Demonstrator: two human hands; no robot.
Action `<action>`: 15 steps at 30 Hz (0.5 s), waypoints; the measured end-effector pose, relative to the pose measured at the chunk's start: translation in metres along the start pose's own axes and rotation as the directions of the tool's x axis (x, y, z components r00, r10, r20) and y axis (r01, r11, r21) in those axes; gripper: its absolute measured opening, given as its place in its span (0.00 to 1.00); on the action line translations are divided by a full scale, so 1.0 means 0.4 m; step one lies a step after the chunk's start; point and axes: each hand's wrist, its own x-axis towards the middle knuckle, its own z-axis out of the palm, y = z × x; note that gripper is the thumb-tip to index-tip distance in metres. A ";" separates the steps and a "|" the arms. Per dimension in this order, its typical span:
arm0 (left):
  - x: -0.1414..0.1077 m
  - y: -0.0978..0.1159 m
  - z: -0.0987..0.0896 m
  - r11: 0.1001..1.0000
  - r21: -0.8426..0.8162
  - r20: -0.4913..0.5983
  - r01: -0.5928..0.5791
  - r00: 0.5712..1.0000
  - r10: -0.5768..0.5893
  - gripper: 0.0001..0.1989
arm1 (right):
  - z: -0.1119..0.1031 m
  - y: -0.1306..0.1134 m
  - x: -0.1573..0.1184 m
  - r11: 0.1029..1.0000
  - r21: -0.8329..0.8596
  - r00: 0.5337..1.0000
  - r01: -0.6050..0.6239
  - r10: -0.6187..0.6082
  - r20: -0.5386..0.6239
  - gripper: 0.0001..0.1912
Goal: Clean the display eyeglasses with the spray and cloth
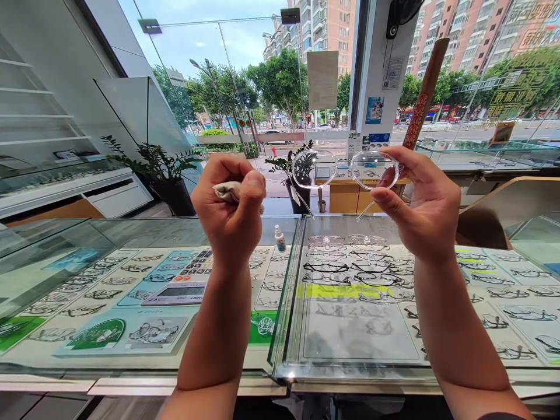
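Held up above the glass counter is a pair of clear-framed eyeglasses [315,185], its temples spread open and pointing down and away. My right hand [422,201] pinches the rim of the right lens between thumb and fingers. To the left, my left hand [231,204] is closed in a fist around a crumpled pale cloth [227,191], most of which the fingers hide. A gap lies between this fist and the left lens. Below and between the hands, a small white bottle [279,238] with a blue label stands on the counter.
Rows of eyeglass frames [326,268] lie in the glass display counter [289,315]. A calculator [175,293] rests on the left part, partly behind my left forearm. Beyond are potted plants [168,186], a wooden chair [490,210] and a glass shopfront.
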 end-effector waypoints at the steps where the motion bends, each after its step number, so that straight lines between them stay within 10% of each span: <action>1: 0.000 0.001 0.000 1.000 0.000 -0.003 0.005 1.000 -0.005 0.11 | 0.000 -0.001 0.000 1.000 0.000 1.000 -0.002 0.002 0.002 0.29; 15: -0.001 -0.001 0.000 0.999 0.048 -0.023 0.012 1.000 -0.011 0.15 | 0.000 -0.003 0.001 1.000 0.007 1.000 0.002 -0.002 0.000 0.29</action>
